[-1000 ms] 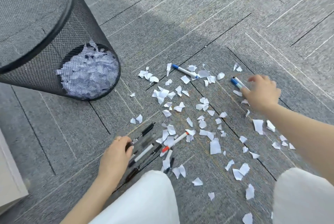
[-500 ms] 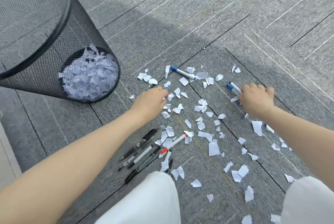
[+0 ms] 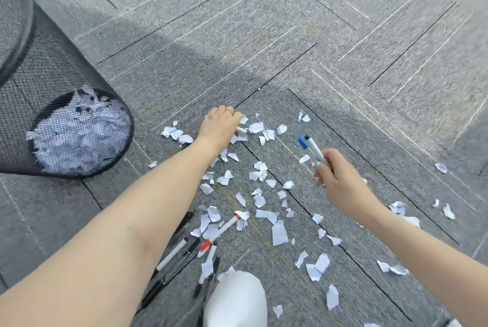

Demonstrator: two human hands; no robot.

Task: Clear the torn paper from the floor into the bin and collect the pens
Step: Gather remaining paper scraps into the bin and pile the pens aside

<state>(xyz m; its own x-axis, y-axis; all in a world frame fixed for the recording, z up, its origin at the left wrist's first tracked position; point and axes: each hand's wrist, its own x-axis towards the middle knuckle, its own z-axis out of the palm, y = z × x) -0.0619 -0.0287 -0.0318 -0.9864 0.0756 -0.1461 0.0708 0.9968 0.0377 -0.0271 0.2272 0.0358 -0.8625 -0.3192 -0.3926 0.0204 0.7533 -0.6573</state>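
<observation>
Torn white paper scraps [image 3: 260,175] lie scattered over the grey carpet. My left hand [image 3: 220,123] reaches far forward and curls over a white pen [image 3: 241,131] among the scraps; only the pen's end shows. My right hand [image 3: 334,175] is lifted off the floor and grips two white pens with blue caps [image 3: 310,148], their caps pointing up and left. A red-capped white pen [image 3: 221,230] and several black and white pens [image 3: 175,254] lie near my knee. The black mesh bin [image 3: 63,115] stands at the left with paper inside.
My white-clad knee [image 3: 236,300] is at the bottom centre. More scraps [image 3: 397,206] lie to the right of my right arm. Bare grey carpet tiles [image 3: 290,23] stretch beyond the scraps.
My left hand moved from the black pens forward to the far white pen. My right hand rose off the floor with the two blue-capped pens.
</observation>
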